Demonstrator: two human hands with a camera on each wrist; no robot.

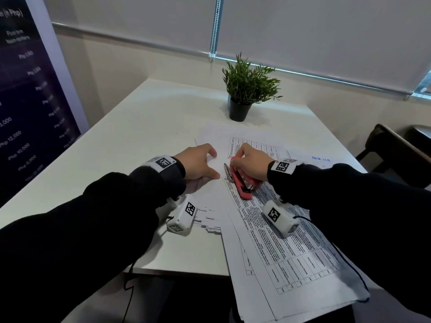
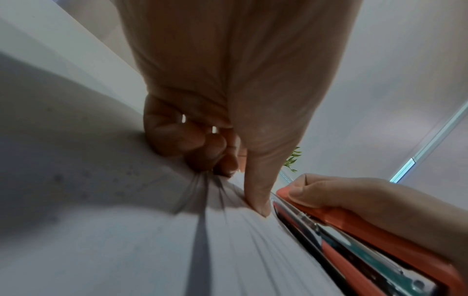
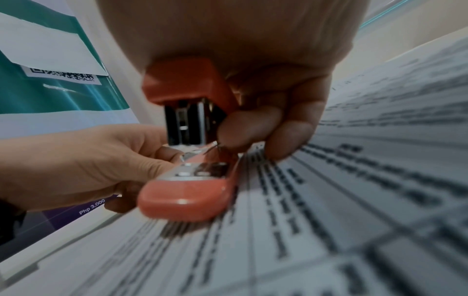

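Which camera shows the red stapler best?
The right wrist view: the stapler fills the centre, open, gripped by the right hand. The head view shows it small, half under that hand. The left wrist view catches only its side, beside the left hand pinching paper.

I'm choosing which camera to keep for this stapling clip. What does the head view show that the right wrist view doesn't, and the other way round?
Only the head view: the potted plant and the papers overhanging the near edge of the table. Only the right wrist view: the red stapler end-on from behind, its top lifted off the base, with fingertips curled beside it. Both: the right hand gripping the stapler and the left hand holding the papers next to it.
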